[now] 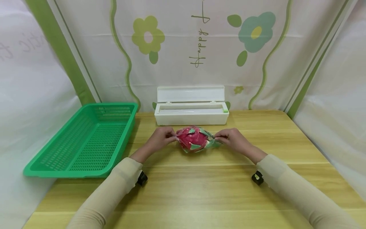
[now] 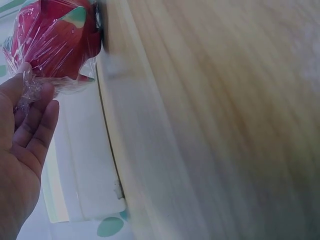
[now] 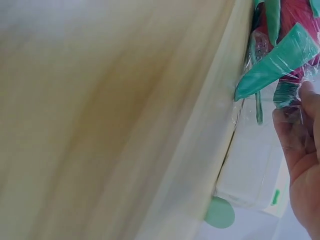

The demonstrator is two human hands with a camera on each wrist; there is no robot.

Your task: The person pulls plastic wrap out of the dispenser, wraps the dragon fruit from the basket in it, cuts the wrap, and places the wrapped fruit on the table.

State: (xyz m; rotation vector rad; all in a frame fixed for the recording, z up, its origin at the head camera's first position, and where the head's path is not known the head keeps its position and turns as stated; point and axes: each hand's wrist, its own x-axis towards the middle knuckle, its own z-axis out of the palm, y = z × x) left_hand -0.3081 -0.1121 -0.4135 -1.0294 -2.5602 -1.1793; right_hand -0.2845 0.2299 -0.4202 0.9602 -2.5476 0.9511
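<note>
A red dragon fruit (image 1: 195,138) with green scales, wrapped in clear plastic film, is held between both hands near the middle of the table. At its left end my left hand (image 1: 162,138) pinches the gathered film between thumb and fingers. My right hand (image 1: 233,139) pinches the film at the opposite end, beside the longer green tips. The left wrist view shows the crumpled film (image 2: 31,92) at the left fingertips. In the right wrist view, film and a green scale (image 3: 280,62) stand near the right fingers.
Just behind the fruit stands a white cling film box (image 1: 191,119) with its lid raised and a small green piece at its right end. A green perforated basket (image 1: 114,171) sits at the left of the wooden table (image 1: 197,197). A printed curtain (image 1: 183,73) hangs behind.
</note>
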